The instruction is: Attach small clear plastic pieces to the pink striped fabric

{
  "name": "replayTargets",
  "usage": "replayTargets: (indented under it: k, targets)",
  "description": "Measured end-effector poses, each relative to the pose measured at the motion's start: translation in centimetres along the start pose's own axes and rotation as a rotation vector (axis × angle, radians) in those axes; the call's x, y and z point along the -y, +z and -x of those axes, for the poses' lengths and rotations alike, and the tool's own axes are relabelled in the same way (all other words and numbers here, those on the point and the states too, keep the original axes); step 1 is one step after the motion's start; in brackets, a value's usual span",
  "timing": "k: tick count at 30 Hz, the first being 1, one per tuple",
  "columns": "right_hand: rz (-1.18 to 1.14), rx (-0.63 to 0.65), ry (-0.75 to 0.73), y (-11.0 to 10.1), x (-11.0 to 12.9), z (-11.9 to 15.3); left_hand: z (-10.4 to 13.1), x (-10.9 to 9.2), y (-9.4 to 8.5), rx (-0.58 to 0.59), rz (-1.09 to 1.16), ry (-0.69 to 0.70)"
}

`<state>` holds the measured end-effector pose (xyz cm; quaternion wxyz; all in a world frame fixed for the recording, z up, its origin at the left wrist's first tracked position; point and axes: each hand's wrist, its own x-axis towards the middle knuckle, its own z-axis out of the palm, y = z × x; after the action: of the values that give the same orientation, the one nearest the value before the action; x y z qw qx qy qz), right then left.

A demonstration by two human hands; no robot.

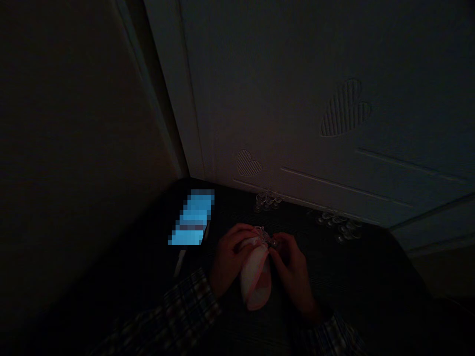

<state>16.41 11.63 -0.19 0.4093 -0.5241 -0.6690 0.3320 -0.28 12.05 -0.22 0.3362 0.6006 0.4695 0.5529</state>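
In the dim light, my left hand (228, 254) is closed on the upper left side of a small pink-and-white soft piece (256, 284). It hangs below the fingers in a rounded, folded shape with a pink edge; what exactly it is, I cannot tell. My right hand (295, 264) pinches at its top right edge. Between the fingertips of both hands sits a small cluster of shiny rings or clips (265, 236), too dark to make out fully. Both wrists come out of checked sleeves.
A lit, blurred-out screen (193, 217) lies left on the dark table (230, 202), with a pale cable (180, 262) below it. Two groups of shiny ringed pieces, one behind my hands (267, 200) and one farther right (339, 225), lie near the pale heart-patterned panel (282, 99).
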Motion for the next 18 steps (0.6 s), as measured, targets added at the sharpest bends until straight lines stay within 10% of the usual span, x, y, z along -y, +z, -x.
replayTargets:
  k: [18]
  targets:
    - [0.065, 0.045, -0.102, 0.18, -0.06, -0.15, 0.02, 0.25, 0.13, 0.013, -0.011, 0.004]
